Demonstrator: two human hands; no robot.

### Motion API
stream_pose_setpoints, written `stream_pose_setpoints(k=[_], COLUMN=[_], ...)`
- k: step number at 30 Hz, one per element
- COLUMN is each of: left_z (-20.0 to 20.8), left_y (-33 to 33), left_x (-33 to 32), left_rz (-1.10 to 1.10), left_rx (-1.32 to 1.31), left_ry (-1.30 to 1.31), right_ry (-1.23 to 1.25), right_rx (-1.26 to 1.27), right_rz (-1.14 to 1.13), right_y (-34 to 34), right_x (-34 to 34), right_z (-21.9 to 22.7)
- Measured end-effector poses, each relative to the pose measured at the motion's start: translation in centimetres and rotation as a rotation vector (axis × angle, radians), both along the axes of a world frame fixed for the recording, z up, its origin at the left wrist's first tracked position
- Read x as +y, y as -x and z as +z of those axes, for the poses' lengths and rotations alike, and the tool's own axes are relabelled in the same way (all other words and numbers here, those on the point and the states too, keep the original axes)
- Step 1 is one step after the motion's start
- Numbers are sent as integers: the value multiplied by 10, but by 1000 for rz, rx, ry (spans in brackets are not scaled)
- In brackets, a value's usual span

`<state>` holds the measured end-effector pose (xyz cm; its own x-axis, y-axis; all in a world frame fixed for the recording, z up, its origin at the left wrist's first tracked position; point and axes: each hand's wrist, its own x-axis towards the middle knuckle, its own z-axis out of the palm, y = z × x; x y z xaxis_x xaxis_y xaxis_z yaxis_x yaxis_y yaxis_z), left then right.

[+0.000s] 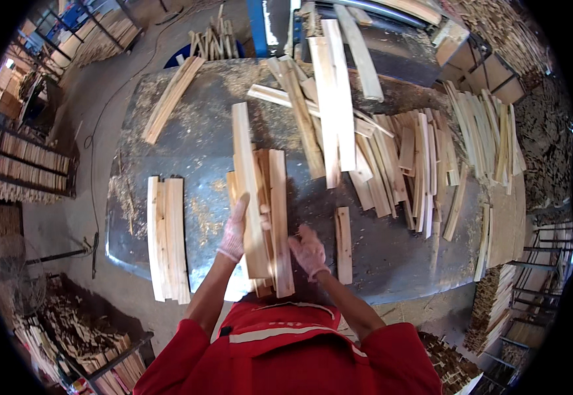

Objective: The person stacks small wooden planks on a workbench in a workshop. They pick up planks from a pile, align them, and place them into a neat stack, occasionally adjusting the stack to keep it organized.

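Observation:
My left hand (235, 230), in a pale pinkish work glove, grips a long light wooden board (247, 178) by its edges, thumb on the near side and fingertips showing on the far edge. Under and beside that board lies a small stack of planks (278, 217), partly hidden by it. Just right of the stack is my right hand (309, 253), gloved alike, fingers apart and holding nothing. A short plank (344, 245) lies alone to its right. Left of my left hand rests a row of several planks (168, 237) side by side.
The dark metal table (198, 141) is dusted with sawdust. Two pale boards (331, 99) and a jumbled pile of planks (418, 164) cover its right side. A few strips (173, 99) lie far left. Beyond the far edge stands a blue bin (180, 55) of offcuts.

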<state>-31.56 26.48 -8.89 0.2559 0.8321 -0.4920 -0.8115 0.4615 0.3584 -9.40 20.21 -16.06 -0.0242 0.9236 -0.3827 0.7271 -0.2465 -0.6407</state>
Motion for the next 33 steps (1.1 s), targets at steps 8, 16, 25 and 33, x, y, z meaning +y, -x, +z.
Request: stream_pose_setpoints(k=[8,16,25,33], left_z=[-58,-128,-38,-42], left_y=[114,212,76,118], left_x=[-103,-177,-43,62], left_rz=[-48,-25,148,481], left_rx=[1657,1920,1020,568], left_ry=[71,624,-69,228], right_ry=[-216,-178,-45,-717], right_rx=[-289,71,245,307], right_rz=[-545,-277,20,182], right_y=[-37,-66,-9,-2], right_x=[160,143,-25,111], right_z=[-22,11,41,19])
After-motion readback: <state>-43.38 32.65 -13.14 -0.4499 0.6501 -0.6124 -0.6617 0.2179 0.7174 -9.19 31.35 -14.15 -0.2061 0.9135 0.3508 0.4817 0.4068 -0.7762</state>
